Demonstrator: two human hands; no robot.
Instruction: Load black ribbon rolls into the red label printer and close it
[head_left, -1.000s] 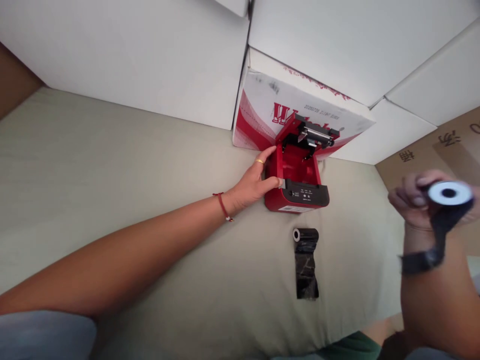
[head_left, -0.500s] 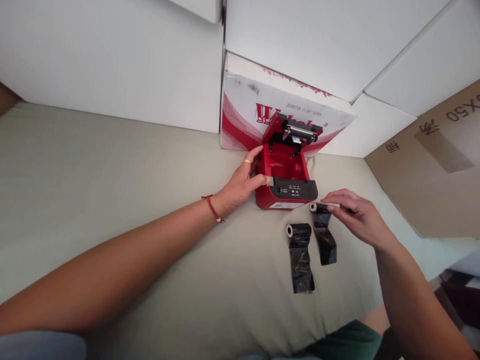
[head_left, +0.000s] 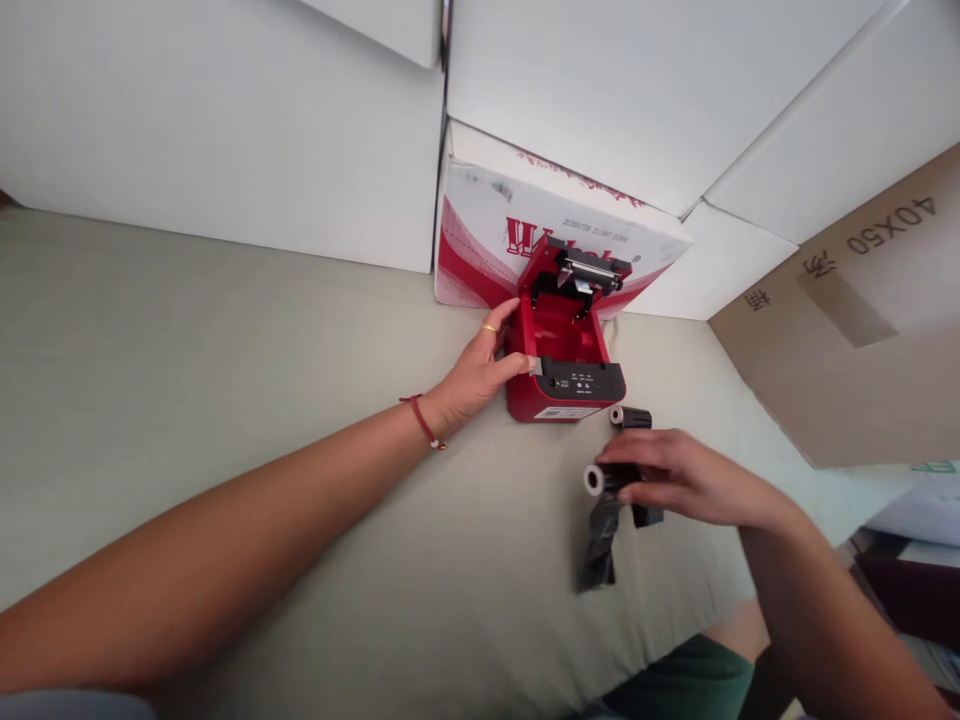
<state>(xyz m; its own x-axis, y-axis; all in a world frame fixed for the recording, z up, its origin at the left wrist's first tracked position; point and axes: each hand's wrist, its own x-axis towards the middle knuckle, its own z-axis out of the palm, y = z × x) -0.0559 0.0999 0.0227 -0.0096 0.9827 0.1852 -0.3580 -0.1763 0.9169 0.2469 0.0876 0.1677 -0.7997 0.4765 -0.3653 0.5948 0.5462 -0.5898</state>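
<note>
A red label printer [head_left: 525, 402] stands with its lid tilted back and its red inner compartment exposed; a black control panel runs along the front. My left hand [head_left: 480, 372] grips its left side, thumb on the front corner and fingers along the side wall. Between the thumb and fingers of my right hand [head_left: 690, 478] is a roll of black ribbon [head_left: 619, 476] with a white-rimmed core, its loose strip hanging toward me. Just behind it lies a second roll of black ribbon [head_left: 636, 418], its trailing strip partly hidden by my right hand.
Pale green cloth [head_left: 337, 520] covers the surface. A white and red printed box [head_left: 480, 230] stands right behind the printer, against white panels [head_left: 225, 130]. To the right leans a brown cardboard box [head_left: 847, 340] with black writing. Green fabric [head_left: 682, 680] shows at the bottom.
My right hand has left the farther roll, moved toward me and taken hold of the nearer one. The left hand stays on the printer. The view has shifted slightly.
</note>
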